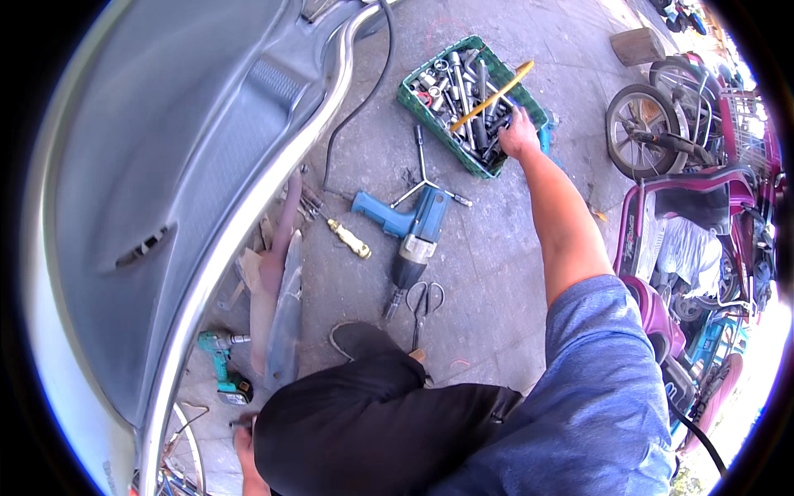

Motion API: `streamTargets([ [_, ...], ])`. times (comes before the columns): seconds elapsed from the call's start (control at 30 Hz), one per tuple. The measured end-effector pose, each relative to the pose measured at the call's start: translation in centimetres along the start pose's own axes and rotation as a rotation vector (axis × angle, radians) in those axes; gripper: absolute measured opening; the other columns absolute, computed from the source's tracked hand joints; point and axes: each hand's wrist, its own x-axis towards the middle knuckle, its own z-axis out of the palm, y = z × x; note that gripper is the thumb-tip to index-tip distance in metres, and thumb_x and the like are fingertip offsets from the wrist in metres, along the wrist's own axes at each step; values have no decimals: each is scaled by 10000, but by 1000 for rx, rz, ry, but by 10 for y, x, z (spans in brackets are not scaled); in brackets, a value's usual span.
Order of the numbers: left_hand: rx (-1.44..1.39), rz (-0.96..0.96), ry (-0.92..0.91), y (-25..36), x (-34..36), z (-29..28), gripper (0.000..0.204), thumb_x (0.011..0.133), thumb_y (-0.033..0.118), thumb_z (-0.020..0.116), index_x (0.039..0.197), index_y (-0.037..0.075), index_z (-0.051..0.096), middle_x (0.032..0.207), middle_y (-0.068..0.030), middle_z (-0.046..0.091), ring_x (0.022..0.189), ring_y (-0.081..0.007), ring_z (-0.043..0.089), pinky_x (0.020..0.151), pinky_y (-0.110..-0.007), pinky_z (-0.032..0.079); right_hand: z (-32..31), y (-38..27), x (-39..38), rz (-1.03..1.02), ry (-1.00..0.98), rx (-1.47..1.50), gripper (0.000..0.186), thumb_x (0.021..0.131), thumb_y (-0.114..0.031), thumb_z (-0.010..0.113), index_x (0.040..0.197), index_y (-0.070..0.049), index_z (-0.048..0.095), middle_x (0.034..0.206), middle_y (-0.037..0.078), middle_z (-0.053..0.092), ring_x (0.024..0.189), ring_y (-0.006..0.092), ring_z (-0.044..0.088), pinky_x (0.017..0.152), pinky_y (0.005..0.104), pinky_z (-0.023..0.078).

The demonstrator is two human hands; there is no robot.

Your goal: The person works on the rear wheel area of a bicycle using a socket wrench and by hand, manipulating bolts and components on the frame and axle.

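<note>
My right hand [519, 134] reaches over the right side of a green plastic basket [484, 170], its visible fingers apart at the sockets and metal tools [467, 91] heaped inside. A yellow bar [513, 83] lies slantwise across the heap. At the lower left my left hand [246, 450] is partly hidden by my black-trousered knee. Its fingers are closed around a small dark thing [240, 424] that I cannot make out. Between my knee and the basket lies a blue corded impact wrench [423, 223], with a three-armed socket wrench [424, 178] beside it.
A grey vehicle panel with a shiny metal edge [248, 178] fills the left. On the ground lie scissors [425, 302], a yellow-handled screwdriver [349, 240] and a teal cordless impact driver [222, 368]. Parked two-wheelers [649, 132] and a wooden block [637, 48] stand at the right.
</note>
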Motion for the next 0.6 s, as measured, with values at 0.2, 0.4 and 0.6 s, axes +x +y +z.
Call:
streamTargets([
  [0.2,-455,-374,105,-51,-36,3,269,1084,274,577,1154,36,681,1012,-75,736,895,-184,699,811,-327,540,8,3,55,219,-189,167,941,900,-316,618,1709,-247,143,1775,69,166,1585,401,274,1288,561,231],
  [0.4,-675,-489,168,-76,-50,15,246,1083,260,582,1146,42,678,1010,-68,736,881,-171,702,792,-310,549,1,-35,28,212,-311,-176,692,981,-319,565,1631,-192,364,1643,150,419,1478,357,475,1204,544,370],
  [0.6,-810,-484,193,-83,-63,13,224,1082,247,586,1138,49,675,1009,-62,737,866,-158,705,773,-292,558,-9,-41,-6,40,-141,-160,436,1000,-306,537,1337,-29,555,1277,258,696,1193,413,684,1029,514,537],
])
